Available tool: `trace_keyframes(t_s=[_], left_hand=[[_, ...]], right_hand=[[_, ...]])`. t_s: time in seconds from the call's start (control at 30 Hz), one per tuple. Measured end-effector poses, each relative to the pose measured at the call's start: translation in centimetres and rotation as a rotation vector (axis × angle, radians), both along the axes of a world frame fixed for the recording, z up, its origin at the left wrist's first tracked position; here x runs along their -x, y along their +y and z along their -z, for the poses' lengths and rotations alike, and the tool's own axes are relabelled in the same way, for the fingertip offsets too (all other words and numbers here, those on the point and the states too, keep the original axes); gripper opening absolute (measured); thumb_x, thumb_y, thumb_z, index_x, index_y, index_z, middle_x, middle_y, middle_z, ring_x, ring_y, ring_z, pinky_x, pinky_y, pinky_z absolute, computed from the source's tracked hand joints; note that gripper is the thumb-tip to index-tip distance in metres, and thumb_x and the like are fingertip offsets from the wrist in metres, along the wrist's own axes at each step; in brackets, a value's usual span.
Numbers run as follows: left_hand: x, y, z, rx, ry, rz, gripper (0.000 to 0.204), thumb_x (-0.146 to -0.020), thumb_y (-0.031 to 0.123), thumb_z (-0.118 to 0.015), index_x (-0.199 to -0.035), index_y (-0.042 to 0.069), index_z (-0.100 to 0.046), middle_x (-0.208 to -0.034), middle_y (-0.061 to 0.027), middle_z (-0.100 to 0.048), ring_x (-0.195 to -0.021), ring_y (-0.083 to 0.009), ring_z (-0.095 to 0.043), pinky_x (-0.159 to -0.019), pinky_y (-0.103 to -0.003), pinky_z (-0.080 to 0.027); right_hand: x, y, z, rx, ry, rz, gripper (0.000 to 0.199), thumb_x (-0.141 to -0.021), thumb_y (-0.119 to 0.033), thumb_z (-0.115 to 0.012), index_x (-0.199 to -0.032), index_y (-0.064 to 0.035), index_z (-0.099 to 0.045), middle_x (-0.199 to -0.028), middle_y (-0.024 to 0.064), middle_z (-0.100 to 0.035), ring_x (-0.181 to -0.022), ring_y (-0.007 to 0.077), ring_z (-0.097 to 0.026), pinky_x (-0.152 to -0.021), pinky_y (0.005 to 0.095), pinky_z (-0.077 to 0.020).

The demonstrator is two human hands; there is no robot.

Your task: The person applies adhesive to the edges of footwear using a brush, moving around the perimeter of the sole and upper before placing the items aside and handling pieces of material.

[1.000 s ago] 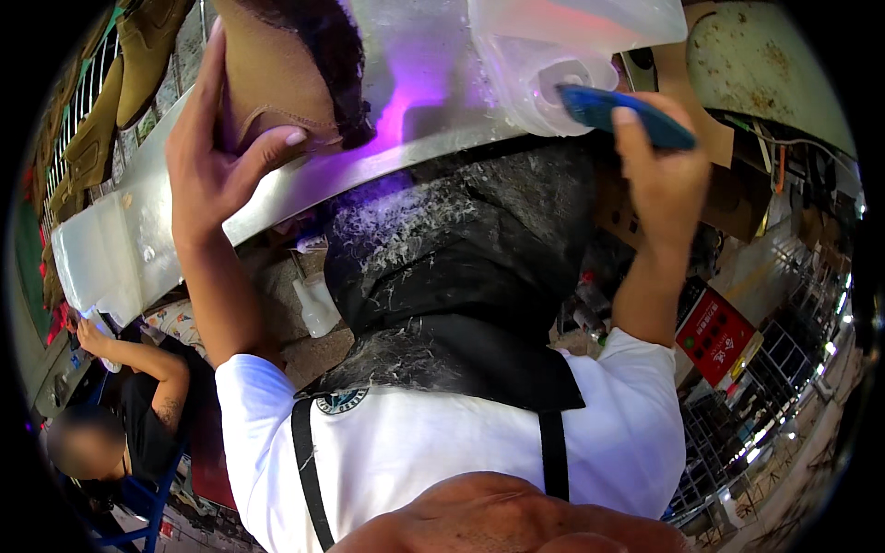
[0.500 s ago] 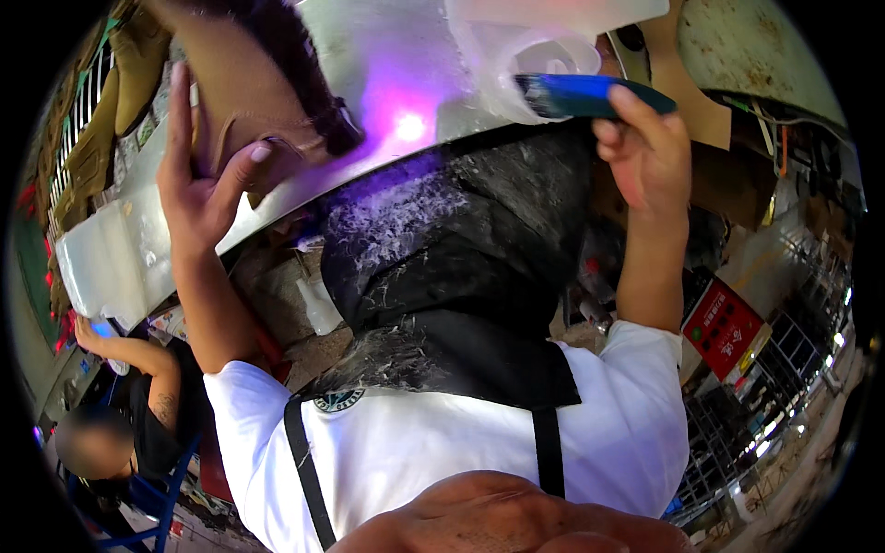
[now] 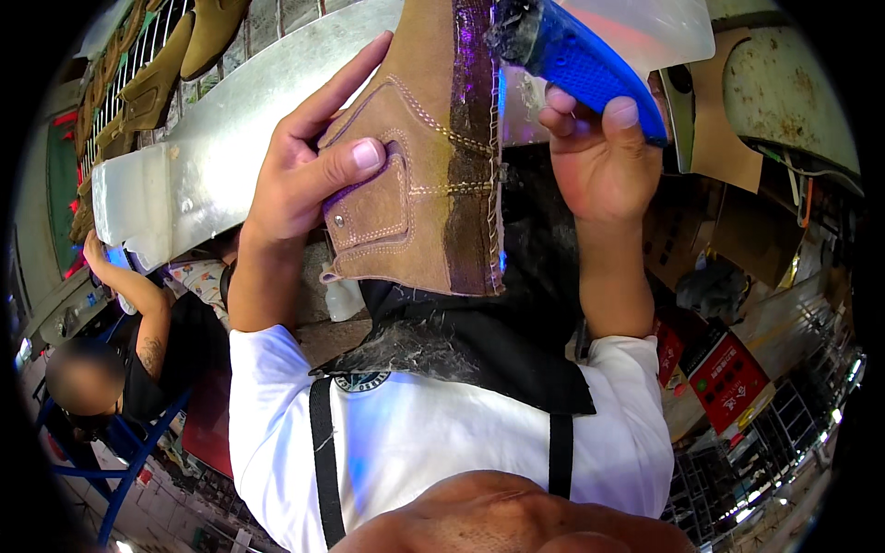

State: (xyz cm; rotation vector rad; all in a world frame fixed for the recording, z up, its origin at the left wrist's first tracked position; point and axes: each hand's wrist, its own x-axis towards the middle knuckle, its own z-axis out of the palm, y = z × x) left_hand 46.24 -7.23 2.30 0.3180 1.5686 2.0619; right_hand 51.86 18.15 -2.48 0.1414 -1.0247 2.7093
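Observation:
A tan suede boot [image 3: 387,194] with pale stitching and a small metal rivet is in my left hand [image 3: 300,175]. My thumb lies across its near side and the fingers reach round behind. Down the boot's right edge runs a dark, shiny band [image 3: 470,138], lit purple near the top. My right hand [image 3: 604,170] pinches a brush [image 3: 590,78] with a blue textured handle. Its dark bristles are up against the boot's right edge; whether they press on it I cannot tell. A black apron [image 3: 535,240] hangs below the boot.
A pale worktop [image 3: 240,120] stretches off to the left. More tan boots [image 3: 161,74] stand on a rack at the far left, near a seated person [image 3: 175,359] in black. Brown card [image 3: 728,111] hangs at the right, above a red box [image 3: 728,378].
My left hand has brought the boot closer and to the right, turning its dark edge toward the brush. The brush has moved left and up, to beside that edge.

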Motion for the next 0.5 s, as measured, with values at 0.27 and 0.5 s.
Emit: trace_keyframes(t_s=[0.27, 0.5], left_hand=[[0.2, -1.1, -0.3, 0.004, -0.001, 0.052, 0.08, -0.085, 0.01, -0.076, -0.155, -0.001, -0.039, -0.139, -0.0181, -0.06, -0.125, -0.0208, -0.06, -0.11, -0.032, -0.042], [0.3, -0.9, -1.4, 0.073, 0.093, 0.122, 0.081, -0.084, 0.009, -0.078, -0.155, -0.001, -0.041, -0.14, -0.0171, -0.06, -0.125, -0.0199, -0.059, -0.11, -0.032, -0.041]], right_hand=[[-4.2, 4.1, -6.0, -0.888, 0.443, -0.146, 0.041, -0.088, -0.014, -0.079, -0.121, 0.0039, -0.063, -0.103, 0.0259, -0.074, -0.092, 0.0362, -0.075, -0.078, 0.0428, -0.0624], [-0.4, 6.5, -7.1, -1.215, 0.475, 0.172, 0.033, -0.091, -0.009, -0.073, -0.118, 0.0096, -0.066, -0.108, 0.0301, -0.069, -0.079, 0.0309, -0.072, -0.07, 0.0377, -0.0603]])
